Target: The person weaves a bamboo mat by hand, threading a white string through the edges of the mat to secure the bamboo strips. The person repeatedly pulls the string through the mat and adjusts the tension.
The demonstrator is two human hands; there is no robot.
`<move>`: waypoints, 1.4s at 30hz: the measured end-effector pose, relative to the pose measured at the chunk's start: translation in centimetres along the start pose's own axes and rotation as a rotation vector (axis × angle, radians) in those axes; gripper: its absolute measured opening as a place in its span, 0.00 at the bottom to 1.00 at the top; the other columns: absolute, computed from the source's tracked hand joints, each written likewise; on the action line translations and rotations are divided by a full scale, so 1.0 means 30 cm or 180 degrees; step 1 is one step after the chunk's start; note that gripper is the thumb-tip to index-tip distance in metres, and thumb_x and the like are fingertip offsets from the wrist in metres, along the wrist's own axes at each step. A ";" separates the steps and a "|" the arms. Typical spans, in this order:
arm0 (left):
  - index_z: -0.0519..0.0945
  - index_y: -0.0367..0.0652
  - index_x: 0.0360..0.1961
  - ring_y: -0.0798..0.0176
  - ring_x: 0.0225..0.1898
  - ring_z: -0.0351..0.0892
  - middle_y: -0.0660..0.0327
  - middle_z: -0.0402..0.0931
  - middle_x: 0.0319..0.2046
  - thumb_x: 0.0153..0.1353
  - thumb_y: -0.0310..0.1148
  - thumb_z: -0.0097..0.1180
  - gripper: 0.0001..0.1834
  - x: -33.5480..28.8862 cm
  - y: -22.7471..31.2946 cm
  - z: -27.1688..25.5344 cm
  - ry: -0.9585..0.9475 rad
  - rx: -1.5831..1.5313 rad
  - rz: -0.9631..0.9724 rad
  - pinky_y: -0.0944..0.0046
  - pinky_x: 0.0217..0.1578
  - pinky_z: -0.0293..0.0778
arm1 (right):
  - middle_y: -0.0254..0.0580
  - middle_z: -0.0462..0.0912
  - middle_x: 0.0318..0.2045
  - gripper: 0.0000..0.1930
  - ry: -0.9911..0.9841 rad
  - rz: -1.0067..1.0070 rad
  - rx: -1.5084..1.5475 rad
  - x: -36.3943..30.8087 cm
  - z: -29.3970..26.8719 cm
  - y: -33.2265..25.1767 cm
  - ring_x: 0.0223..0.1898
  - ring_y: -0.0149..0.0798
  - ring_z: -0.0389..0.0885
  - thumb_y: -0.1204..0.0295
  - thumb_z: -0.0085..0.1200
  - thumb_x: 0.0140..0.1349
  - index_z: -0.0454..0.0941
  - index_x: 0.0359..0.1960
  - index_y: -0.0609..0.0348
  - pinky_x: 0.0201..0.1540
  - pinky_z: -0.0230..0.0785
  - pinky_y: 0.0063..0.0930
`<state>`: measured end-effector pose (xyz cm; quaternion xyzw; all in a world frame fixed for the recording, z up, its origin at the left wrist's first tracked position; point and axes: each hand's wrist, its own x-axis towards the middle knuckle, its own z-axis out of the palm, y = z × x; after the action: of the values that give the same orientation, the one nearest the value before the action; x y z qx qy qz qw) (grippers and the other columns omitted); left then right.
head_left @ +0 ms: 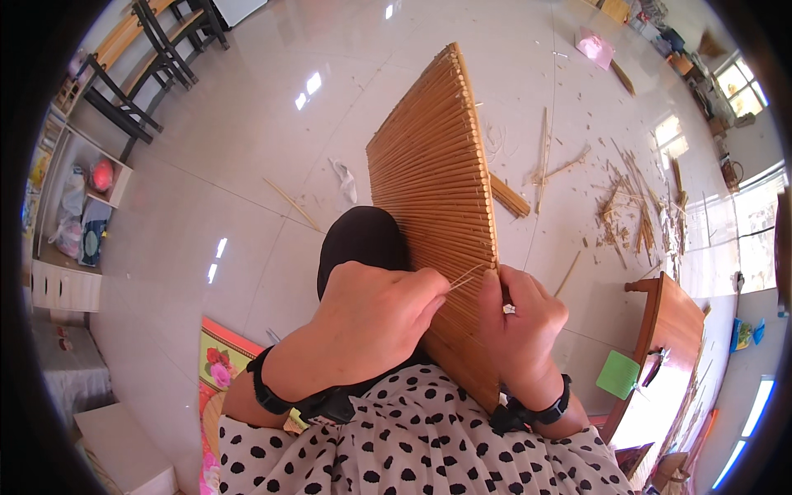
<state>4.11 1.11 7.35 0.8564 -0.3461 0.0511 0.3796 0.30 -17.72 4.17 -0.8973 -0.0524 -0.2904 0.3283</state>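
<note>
A panel of thin stalks (433, 157), bound side by side, stands on edge across my lap and leans by my knee. Its cut stalk ends form the right edge. My left hand (384, 309) is closed in a pinch on a pale thread (467, 278), which runs from the fingers to the panel's right edge. Thumb and fingers of my right hand (521, 318) pinch that edge where the thread meets it. The lower part of the panel passes between my wrists.
Loose stalks and scraps (635, 206) litter the tiled floor at the right. A wooden table (672, 322) with a green fly swatter (617, 374) stands at the near right. Dark-framed benches (136, 74) and shelves (74, 198) line the left. A pink bag (594, 49) lies far back.
</note>
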 end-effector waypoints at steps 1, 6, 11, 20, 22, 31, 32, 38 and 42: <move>0.77 0.43 0.32 0.56 0.19 0.79 0.61 0.77 0.17 0.62 0.29 0.60 0.04 -0.003 -0.001 0.001 0.0081 0.0008 0.0013 0.59 0.19 0.69 | 0.43 0.77 0.18 0.04 -0.0049 -0.0004 0.0009 0.002 -0.002 -0.004 0.15 0.44 0.75 0.76 0.63 0.58 0.80 0.30 0.61 0.18 0.66 0.31; 0.79 0.42 0.34 0.56 0.19 0.80 0.60 0.79 0.20 0.59 0.26 0.65 0.06 0.003 0.004 0.015 0.0121 -0.0006 -0.0108 0.63 0.19 0.72 | 0.44 0.79 0.20 0.04 -0.0073 0.0004 0.0103 -0.002 -0.008 0.006 0.16 0.42 0.77 0.77 0.63 0.57 0.81 0.32 0.64 0.20 0.68 0.29; 0.75 0.43 0.33 0.56 0.19 0.79 0.60 0.78 0.19 0.59 0.28 0.66 0.09 -0.013 0.003 0.039 0.0101 0.0040 -0.0271 0.62 0.18 0.71 | 0.43 0.81 0.21 0.04 -0.0200 0.0152 0.0035 -0.003 -0.027 0.021 0.18 0.38 0.80 0.77 0.63 0.57 0.82 0.32 0.65 0.22 0.70 0.27; 0.77 0.43 0.32 0.57 0.19 0.79 0.62 0.77 0.19 0.57 0.28 0.67 0.08 -0.022 -0.003 0.054 0.0257 0.0033 -0.0166 0.63 0.17 0.70 | 0.43 0.82 0.20 0.06 -0.0275 0.0283 0.0017 -0.004 -0.034 0.035 0.19 0.37 0.81 0.76 0.65 0.56 0.82 0.32 0.66 0.24 0.72 0.26; 0.77 0.43 0.32 0.58 0.19 0.79 0.62 0.77 0.19 0.56 0.28 0.67 0.09 -0.018 -0.006 0.060 0.0363 0.0014 -0.0071 0.63 0.17 0.69 | 0.43 0.82 0.21 0.06 -0.0299 0.0303 -0.0041 -0.003 -0.037 0.029 0.20 0.37 0.82 0.76 0.65 0.56 0.82 0.32 0.65 0.24 0.72 0.26; 0.77 0.43 0.31 0.60 0.18 0.79 0.63 0.77 0.19 0.56 0.28 0.68 0.09 -0.012 -0.009 0.067 0.0310 0.0099 -0.0013 0.64 0.16 0.69 | 0.43 0.82 0.21 0.05 -0.0285 0.0276 -0.0090 -0.004 -0.034 0.022 0.19 0.37 0.81 0.76 0.65 0.56 0.83 0.32 0.65 0.24 0.71 0.26; 0.77 0.43 0.31 0.60 0.18 0.79 0.63 0.77 0.18 0.56 0.29 0.68 0.09 -0.011 -0.009 0.067 0.0306 0.0126 -0.0020 0.64 0.16 0.68 | 0.43 0.82 0.21 0.05 -0.0278 0.0260 -0.0104 -0.005 -0.033 0.024 0.19 0.36 0.81 0.76 0.65 0.56 0.83 0.32 0.65 0.24 0.71 0.26; 0.77 0.44 0.30 0.60 0.16 0.77 0.65 0.74 0.16 0.55 0.31 0.67 0.08 -0.001 0.015 0.042 0.0198 0.0478 0.0050 0.63 0.14 0.67 | 0.43 0.82 0.22 0.05 -0.0325 0.0176 -0.0132 -0.004 -0.032 0.009 0.20 0.36 0.81 0.77 0.65 0.55 0.83 0.32 0.65 0.23 0.71 0.25; 0.79 0.45 0.31 0.60 0.16 0.76 0.65 0.72 0.15 0.55 0.31 0.67 0.07 0.020 0.007 0.040 0.0267 0.0493 0.0094 0.63 0.14 0.67 | 0.42 0.82 0.21 0.06 -0.0224 0.0101 -0.0064 -0.005 -0.025 0.012 0.19 0.35 0.80 0.77 0.66 0.55 0.83 0.32 0.65 0.23 0.71 0.25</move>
<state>4.22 -0.15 6.83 0.8752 -0.3375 0.1191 0.3256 -0.08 -18.44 4.34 -0.9109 -0.0468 -0.2539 0.3218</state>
